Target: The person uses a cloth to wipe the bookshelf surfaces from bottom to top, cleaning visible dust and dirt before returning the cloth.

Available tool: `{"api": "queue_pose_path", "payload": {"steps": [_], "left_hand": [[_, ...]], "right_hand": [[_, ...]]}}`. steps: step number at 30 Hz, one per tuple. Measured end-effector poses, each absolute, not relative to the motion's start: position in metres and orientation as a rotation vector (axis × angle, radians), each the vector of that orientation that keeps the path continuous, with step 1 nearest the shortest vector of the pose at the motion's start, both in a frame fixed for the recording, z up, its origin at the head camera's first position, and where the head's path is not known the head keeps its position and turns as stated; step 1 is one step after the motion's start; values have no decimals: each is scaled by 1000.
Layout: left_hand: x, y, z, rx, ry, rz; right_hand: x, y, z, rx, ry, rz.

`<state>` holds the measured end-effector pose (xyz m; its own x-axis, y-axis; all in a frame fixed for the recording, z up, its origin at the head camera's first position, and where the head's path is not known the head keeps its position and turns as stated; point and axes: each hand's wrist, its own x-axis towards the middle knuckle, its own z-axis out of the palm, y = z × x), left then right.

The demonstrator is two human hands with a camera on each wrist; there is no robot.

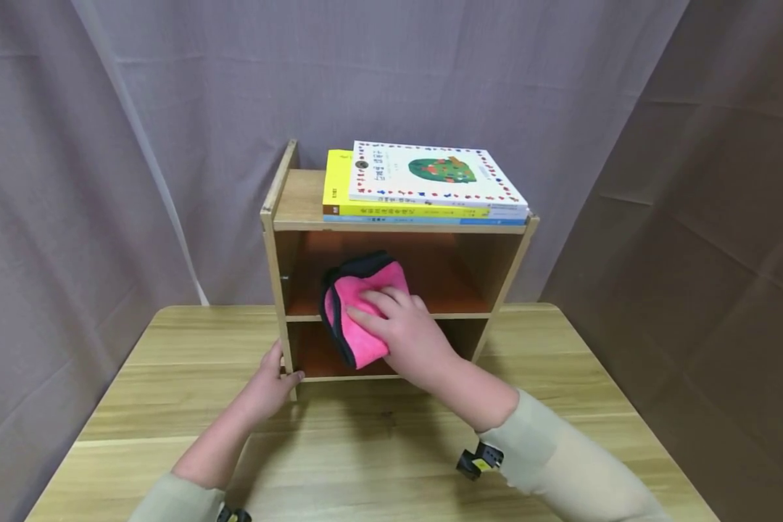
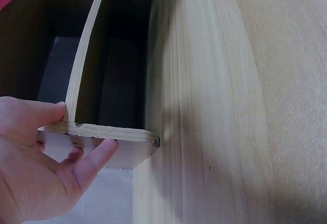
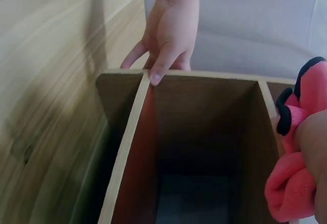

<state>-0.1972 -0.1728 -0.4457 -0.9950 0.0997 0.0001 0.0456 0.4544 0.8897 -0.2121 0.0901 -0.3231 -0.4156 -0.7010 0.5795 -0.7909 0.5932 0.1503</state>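
A small wooden bookshelf stands on a wood-grained table, its open compartments facing me. Low on its left side panel, my left hand grips the wood. In the left wrist view, that hand's thumb lies at the inner front edge and its fingers are against the outer face. My right hand holds a pink cloth with black edging, bunched under the fingers, in front of the middle board. The right wrist view shows the cloth by a board's front edge; most of the right hand is cut off there.
A stack of books lies on top of the shelf: a white one uppermost, a yellow one and a blue one below. Grey curtains hang behind and beside the table.
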Motion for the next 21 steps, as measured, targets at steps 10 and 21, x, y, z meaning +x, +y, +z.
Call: {"api": "queue_pose_path", "payload": {"steps": [10, 21], "left_hand": [[-192, -173, -443, 96, 2604, 1601], [-193, -173, -444, 97, 2618, 1568]], "right_hand": [[-216, 122, -332, 1182, -2103, 242], [-218, 157, -331, 1174, -1990, 278]]}}
